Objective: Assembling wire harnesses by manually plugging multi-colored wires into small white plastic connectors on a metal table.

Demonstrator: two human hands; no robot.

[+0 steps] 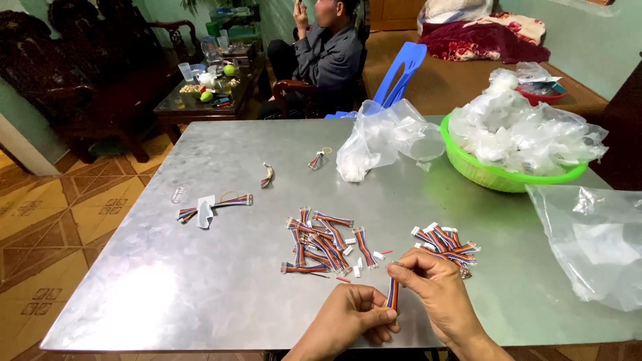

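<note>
We see a wide grey metal table (200, 267) filling most of the view. On its far right edge sits a green basket (491, 175) heaped with clear plastic bags, and a large clear bag (592, 241) lies near us on the right. Another crumpled clear bag (381, 137) rests beside the basket. In the middle we find a loose pile of multicoloured wire pieces (324, 242), with a smaller pile (447, 244) just to its right and a longer bundle (214, 206) well apart on the left. At the near edge, our left hand (351, 319) is closed, pinching the lower end of a short ribbon cable (393, 294), while our right hand (435, 291) is curled and grips its upper end between thumb and fingers. The cable stands roughly upright between both hands, just above the table.
</note>
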